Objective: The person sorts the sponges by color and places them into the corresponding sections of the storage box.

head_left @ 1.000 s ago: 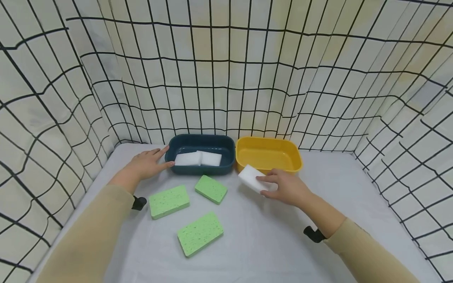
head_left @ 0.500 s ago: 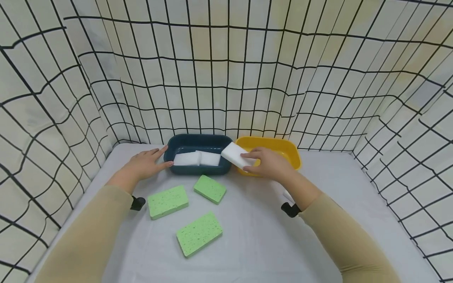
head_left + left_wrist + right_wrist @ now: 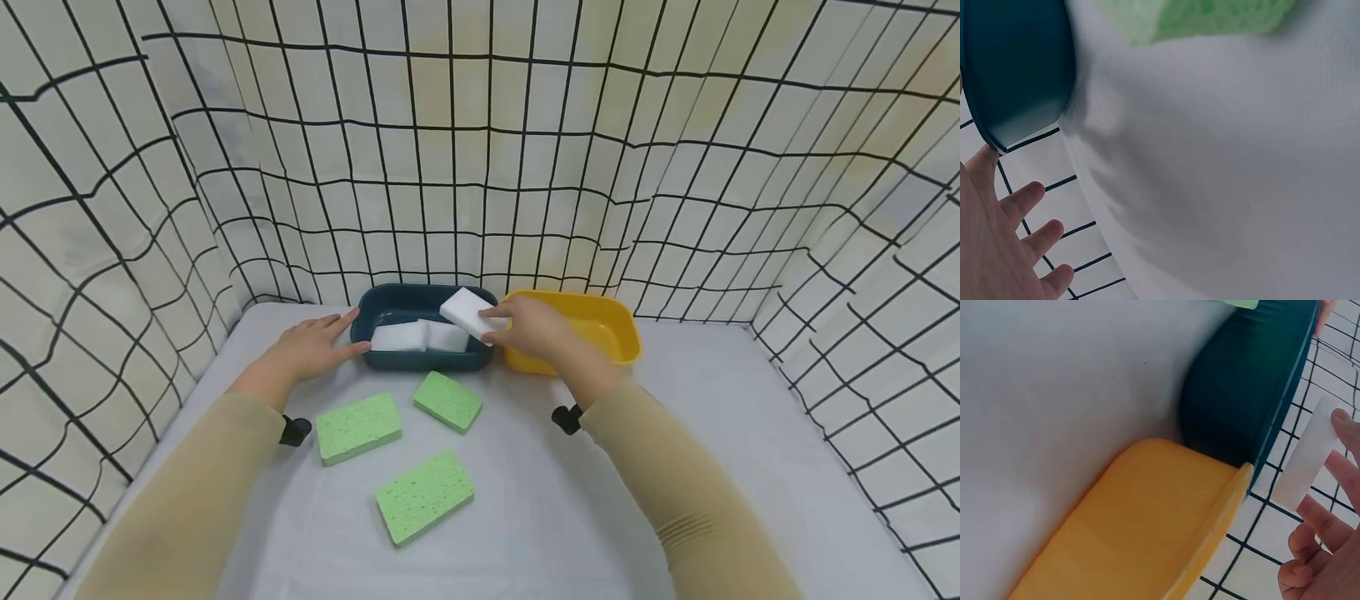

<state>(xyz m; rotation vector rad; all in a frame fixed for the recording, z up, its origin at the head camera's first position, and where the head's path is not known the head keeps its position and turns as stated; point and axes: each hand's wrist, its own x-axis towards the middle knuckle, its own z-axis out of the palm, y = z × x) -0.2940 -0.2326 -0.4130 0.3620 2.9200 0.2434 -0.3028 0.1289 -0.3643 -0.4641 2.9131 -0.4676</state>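
Observation:
Over the right part of the dark teal bin (image 3: 423,362), a white melamine sponge (image 3: 463,308) is pinched between the thumb and fingers of my right hand (image 3: 534,329). The right wrist view shows this sponge edge-on, above the bin's rim. Two more white sponges (image 3: 397,337) lie side by side inside the bin. My left hand (image 3: 309,348) rests at the bin's left end, fingers spread and fairly straight, touching the rim. In the left wrist view a fingertip meets the bin's corner.
A yellow tub (image 3: 611,333) stands right beside the teal bin, partly behind my right hand. Three green sponges lie on the white cloth: a left one (image 3: 358,427), a small one (image 3: 447,402) and a front one (image 3: 425,497). Black wire grid (image 3: 487,183) surrounds the table.
My right hand has carried the white sponge left and away from me, from in front of the yellow tub to over the teal bin. The left hand has stayed at the bin.

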